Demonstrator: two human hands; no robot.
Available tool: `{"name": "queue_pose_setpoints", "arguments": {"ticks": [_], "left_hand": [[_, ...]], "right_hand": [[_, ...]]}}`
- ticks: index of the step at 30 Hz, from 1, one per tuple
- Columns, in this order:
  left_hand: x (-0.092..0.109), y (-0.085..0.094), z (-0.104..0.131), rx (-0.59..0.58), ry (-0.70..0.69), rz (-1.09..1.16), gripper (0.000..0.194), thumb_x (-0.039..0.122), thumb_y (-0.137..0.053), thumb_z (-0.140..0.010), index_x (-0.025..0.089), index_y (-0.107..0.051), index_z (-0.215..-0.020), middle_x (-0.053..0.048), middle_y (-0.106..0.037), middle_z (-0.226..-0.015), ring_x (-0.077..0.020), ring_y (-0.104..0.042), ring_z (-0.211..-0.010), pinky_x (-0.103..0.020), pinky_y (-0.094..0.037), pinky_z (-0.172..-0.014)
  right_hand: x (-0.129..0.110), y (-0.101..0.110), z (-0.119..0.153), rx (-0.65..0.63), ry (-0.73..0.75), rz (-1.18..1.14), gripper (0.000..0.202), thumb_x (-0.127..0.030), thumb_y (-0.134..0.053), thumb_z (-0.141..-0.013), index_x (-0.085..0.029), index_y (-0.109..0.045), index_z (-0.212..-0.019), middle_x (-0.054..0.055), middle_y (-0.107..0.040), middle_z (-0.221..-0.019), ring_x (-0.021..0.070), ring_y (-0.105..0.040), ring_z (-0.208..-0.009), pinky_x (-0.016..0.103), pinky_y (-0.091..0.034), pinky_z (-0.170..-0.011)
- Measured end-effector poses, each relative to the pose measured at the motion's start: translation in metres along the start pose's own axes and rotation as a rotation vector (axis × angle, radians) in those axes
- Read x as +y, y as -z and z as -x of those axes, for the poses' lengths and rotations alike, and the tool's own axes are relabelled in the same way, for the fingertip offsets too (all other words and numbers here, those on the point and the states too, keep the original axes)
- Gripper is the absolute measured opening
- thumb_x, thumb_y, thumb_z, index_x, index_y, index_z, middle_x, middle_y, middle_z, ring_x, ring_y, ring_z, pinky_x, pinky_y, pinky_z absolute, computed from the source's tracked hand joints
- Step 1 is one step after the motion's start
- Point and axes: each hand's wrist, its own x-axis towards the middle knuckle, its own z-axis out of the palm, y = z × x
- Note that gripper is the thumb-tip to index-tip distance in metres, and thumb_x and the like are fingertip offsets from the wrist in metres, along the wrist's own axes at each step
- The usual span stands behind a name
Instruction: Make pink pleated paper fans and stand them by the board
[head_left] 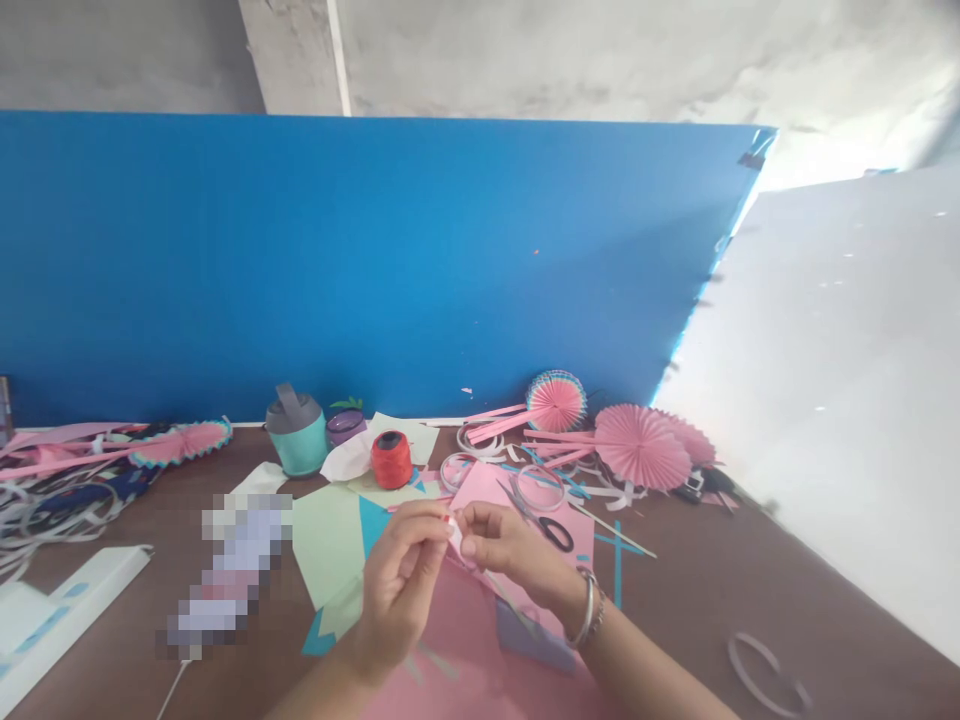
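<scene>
Both hands meet over the pink paper [457,650] at the front middle. My left hand [405,575] is closed, its thumb and forefinger pinching a small white and pink piece [454,540]. The fingers of my right hand [510,550] close on the same piece from the right; bracelets circle that wrist. Fingertips partly hide the piece. Scissors [556,534] with black handles lie on pink paper just beyond my right hand. A red thread spool [391,460] stands behind the hands, on light paper.
Pink paper fans [643,447] lie at the back right, another fan [180,443] at the left. A teal container [297,435] stands near the blue partition [337,260]. Green sheets [326,530] lie left of the hands, a white power strip [75,620] further left, a tape ring [766,675] at the right.
</scene>
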Motion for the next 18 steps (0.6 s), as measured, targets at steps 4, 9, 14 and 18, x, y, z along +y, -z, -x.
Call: {"name": "queue_pose_setpoints", "arguments": {"ticks": [4,9,14,18], "left_hand": [[-0.007,-0.003,0.0,0.127,0.123,0.137,0.008,0.022,-0.052,-0.09,0.022,-0.06,-0.091,-0.005,-0.057,-0.095,-0.0184,-0.058,-0.093,-0.029,-0.049,-0.078],[-0.002,-0.008,-0.008,0.26,0.346,0.32,0.012,0.034,-0.059,-0.086,0.023,-0.06,-0.089,-0.004,-0.058,-0.093,-0.0178,-0.058,-0.091,-0.028,-0.05,-0.075],[0.017,-0.015,-0.016,0.268,0.461,0.511,0.015,0.037,-0.063,-0.083,0.024,-0.057,-0.087,-0.002,-0.059,-0.094,-0.0155,-0.06,-0.085,-0.024,-0.051,-0.067],[0.029,-0.016,-0.021,0.248,0.475,0.554,0.014,0.036,-0.061,-0.085,0.025,-0.054,-0.089,-0.001,-0.058,-0.095,-0.0147,-0.061,-0.082,-0.022,-0.051,-0.061]], "right_hand": [[0.004,-0.005,-0.001,-0.055,0.028,-0.102,0.041,-0.046,-0.079,-0.062,-0.017,-0.055,-0.076,-0.004,-0.052,-0.065,0.0081,-0.046,-0.057,0.023,-0.037,-0.056],[0.001,-0.011,0.0,-0.011,0.119,-0.102,0.037,-0.044,-0.079,-0.063,-0.018,-0.056,-0.076,-0.002,-0.053,-0.075,0.0103,-0.048,-0.066,0.024,-0.04,-0.064],[0.003,-0.013,0.003,-0.051,0.19,-0.013,0.047,-0.056,-0.069,-0.071,-0.019,-0.061,-0.099,0.004,-0.058,-0.097,0.0167,-0.052,-0.086,0.029,-0.042,-0.078],[0.002,-0.016,0.009,-0.087,0.135,0.095,0.053,-0.067,-0.056,-0.075,-0.014,-0.064,-0.07,0.003,-0.06,-0.07,0.0162,-0.057,-0.071,0.027,-0.044,-0.07]]}}
